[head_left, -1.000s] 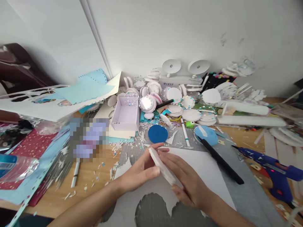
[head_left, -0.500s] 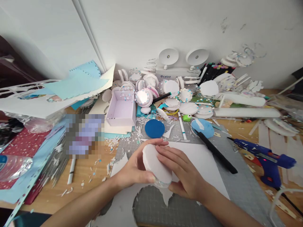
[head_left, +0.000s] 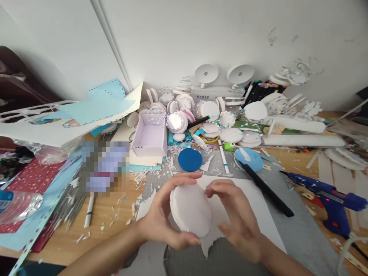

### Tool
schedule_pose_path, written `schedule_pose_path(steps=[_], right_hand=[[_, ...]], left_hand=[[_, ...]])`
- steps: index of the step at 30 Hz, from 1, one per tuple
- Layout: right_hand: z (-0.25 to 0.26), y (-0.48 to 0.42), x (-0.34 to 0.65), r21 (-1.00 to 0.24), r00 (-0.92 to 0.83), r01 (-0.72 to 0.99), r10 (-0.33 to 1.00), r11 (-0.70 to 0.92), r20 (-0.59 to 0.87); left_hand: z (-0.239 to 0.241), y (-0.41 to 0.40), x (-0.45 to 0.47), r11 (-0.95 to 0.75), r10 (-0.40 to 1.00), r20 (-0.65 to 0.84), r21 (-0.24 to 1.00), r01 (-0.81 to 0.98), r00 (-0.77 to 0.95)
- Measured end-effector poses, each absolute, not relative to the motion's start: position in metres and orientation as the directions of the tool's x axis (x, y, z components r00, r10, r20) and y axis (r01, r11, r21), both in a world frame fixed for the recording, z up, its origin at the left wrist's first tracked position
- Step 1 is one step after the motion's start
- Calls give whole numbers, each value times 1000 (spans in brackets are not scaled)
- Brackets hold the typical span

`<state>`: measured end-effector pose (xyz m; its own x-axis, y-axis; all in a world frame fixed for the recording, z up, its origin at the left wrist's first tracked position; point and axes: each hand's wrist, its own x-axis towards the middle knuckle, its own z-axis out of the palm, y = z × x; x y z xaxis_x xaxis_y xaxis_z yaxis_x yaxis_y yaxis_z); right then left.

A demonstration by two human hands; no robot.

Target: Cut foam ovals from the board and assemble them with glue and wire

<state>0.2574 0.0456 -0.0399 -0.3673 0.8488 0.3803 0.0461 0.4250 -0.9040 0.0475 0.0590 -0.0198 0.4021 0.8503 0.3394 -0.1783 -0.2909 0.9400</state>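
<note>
The left hand (head_left: pixel 159 219) grips the white disc (head_left: pixel 191 210) by its rim above the cut paper (head_left: pixel 260 199), presumably to leave the face unobstructed. The right hand (head_left: pixel 241 219) stands beside the disc's right edge, fingers parted, contact indeterminable. Beyond, the black tool (head_left: pixel 268 191) overlaps the light-blue disc (head_left: pixel 254 156), apparently parked within reach.

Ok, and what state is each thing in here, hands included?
Left hand: gripping white disc
Right hand: open beside it, contact unclear
White disc: held up, tilted
White sheet: partly cut away, edge ragged
Dark-blue disc: lying flat
Black tool: one end over light-blue disc
Glue gun: on its side, red light lit
Lavender box: open-topped
Twin-head light: no glow visible
Bottle: on its side
</note>
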Motion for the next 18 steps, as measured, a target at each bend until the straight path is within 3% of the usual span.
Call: schedule_pose_path(steps=[3, 6, 8, 11, 15, 18], right_hand=[[-41, 50, 254, -990, -376, -130, 921, 54, 100], [-39, 53, 250, -945, -593, -171, 795, -277, -126], [-37, 53, 249, -899, -658, -176, 727, -402, -196], [-35, 51, 251, -922, -562, -185, 806, -341, -186], [-36, 50, 259, -998, -390, -39, 921, -39, -21], [-38, 48, 263, -985, -387, 69, 914, 161, 122]], left_hand=[[-21, 57, 47, -351, 806, 385, 923, -161, 451], [-22, 57, 46, -359, 773, 387, 920, -156, 503], [-22, 57, 46, -303, 779, 340, 940, -159, 527], [-18, 58, 46, -186, 808, 253, 967, -177, 532], [-12, 60, 47, -102, 852, 165, 983, -152, 497], [-11, 59, 47, -131, 882, 113, 991, 7, 457]])
